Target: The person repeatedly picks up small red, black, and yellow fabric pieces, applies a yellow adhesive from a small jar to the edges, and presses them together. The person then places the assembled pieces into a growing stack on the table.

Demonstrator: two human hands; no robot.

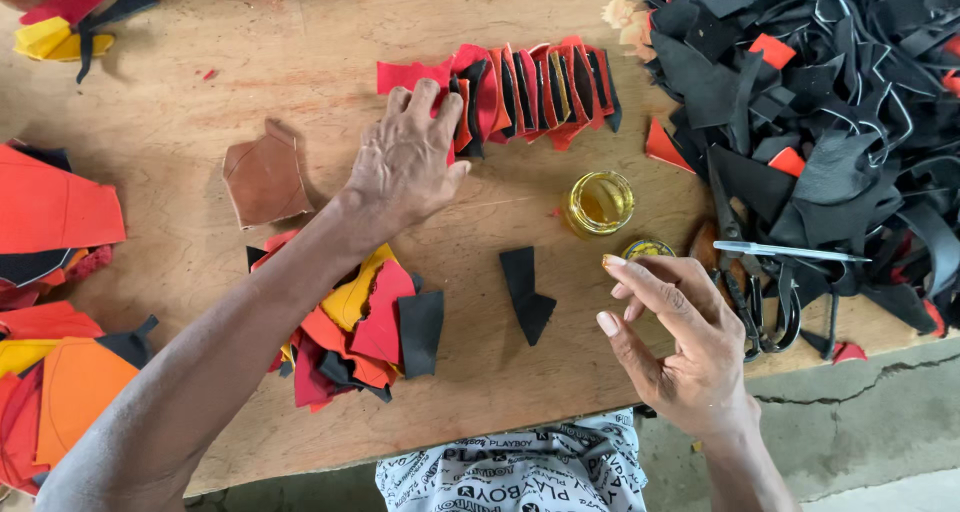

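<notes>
matt leather pieces (520, 92), worn wood table (250, 62), glossy glass jar (600, 203)

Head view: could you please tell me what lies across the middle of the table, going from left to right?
Orange sheet → brown piece → left hand → black piece → glue jar → right hand → scissors → black scrap heap.

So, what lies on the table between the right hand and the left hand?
In the head view, one black leather piece lies on bare wood between the right hand and the left hand.
</notes>
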